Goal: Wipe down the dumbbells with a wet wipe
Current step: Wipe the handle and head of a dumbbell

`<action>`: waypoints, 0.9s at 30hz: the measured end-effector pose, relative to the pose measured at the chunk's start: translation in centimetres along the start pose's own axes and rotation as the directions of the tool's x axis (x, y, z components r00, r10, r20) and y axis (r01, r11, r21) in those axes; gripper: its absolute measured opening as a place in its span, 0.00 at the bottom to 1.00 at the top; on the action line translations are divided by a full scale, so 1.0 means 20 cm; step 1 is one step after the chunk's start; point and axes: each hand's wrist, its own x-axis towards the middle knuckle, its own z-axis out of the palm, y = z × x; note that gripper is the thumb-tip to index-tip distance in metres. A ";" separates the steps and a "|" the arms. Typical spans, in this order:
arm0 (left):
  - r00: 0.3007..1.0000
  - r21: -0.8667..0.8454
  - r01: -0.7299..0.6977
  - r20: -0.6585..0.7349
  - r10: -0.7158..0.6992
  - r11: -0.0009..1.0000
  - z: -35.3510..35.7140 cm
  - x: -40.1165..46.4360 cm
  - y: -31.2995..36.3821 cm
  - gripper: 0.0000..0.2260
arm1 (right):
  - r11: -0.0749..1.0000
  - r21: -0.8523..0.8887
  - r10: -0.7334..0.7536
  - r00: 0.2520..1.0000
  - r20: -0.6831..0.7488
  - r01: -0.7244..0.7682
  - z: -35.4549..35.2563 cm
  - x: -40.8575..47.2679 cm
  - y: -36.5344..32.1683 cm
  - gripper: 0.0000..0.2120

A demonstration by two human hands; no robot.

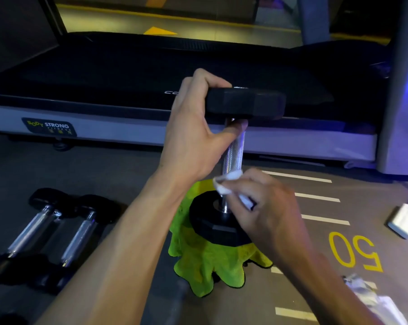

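left grip (193,127) is clamped on the upper black hexagonal rubber head (245,103) of the upright dumbbell, thumb pressed on the top of its knurled chrome steel handle (233,151), holding it steady on end. right grip (264,205), just below and to the right of the left one, is pinched together on a crumpled white wet wipe (226,181), which touches the lower part of the handle just above the bottom black head (217,226). that bottom head stands on a bright lime-green microfibre cloth (205,266) spread on the floor directly beneath both grips. by my judgement the wiping of this dumbbell is under way at the handle; whether the heads have been cleaned cannot be told. two more chrome-handled black dumbbells (53,231) lie side by side on the floor well to the left of the left grip, and nothing shows whether they have been wiped, so they may be left to do. the surface is grey rubbery gym floor (118,170) with white dashes and a yellow "50" to the right of the right grip. beyond the left grip runs a treadmill (104,90) with a black belt and grey side rail. a small white boxy device with a cable (403,220) lies far right, and crinkled clear packaging (367,292) sits below it. lighting is dim, with a blue glow at the right.
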 end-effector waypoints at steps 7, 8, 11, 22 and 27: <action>1.000 -0.019 0.013 0.024 -0.012 1.000 0.00 0.02 -0.01 0.20 | 0.998 -0.008 -0.060 0.998 0.007 0.061 0.01 0.01 0.03 0.10; 1.000 -0.022 0.014 0.026 -0.013 1.000 -0.01 0.02 -0.02 0.20 | 0.998 -0.004 -0.056 0.995 0.085 0.056 -0.01 -0.02 0.03 0.11; 0.999 -0.024 0.016 0.038 -0.015 1.000 -0.01 0.01 -0.02 0.21 | 0.979 -0.095 -0.173 0.982 0.080 0.180 -0.05 0.06 0.04 0.09; 0.986 -0.089 0.018 0.165 -0.003 0.996 -0.04 0.01 0.00 0.23 | 0.977 -0.120 -0.181 0.982 -0.046 0.175 -0.02 0.08 0.05 0.08; 0.974 -0.183 0.124 0.213 -0.084 0.975 -0.05 0.06 0.01 0.13 | 0.987 -0.091 -0.148 0.971 -0.186 0.133 0.03 0.12 0.04 0.08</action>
